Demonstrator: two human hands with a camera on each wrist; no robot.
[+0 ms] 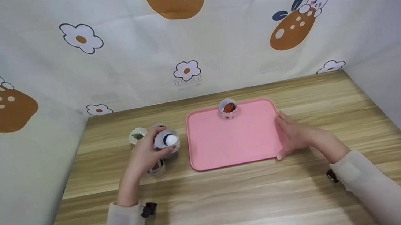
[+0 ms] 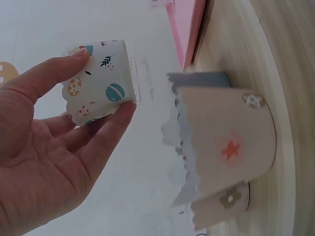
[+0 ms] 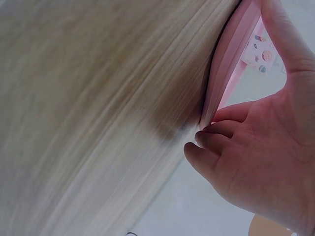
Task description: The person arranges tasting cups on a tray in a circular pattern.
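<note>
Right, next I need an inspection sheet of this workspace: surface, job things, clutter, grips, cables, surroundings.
Surface: wood-grain table with a pink tray on it.
Job's things: patterned cup in hand, a white item inside; second cup in the tray near its far edge, with orange-brown contents; at least three more cups left of the tray, partly hidden.
Clutter: nothing seen.
Grips: left grip holds the patterned cup off the table; right grip rests against the tray's right edge.
Cables: nothing seen.
Surroundings: pale printed sheeting; pale sleeves, each with a small dark item beside it.
</note>
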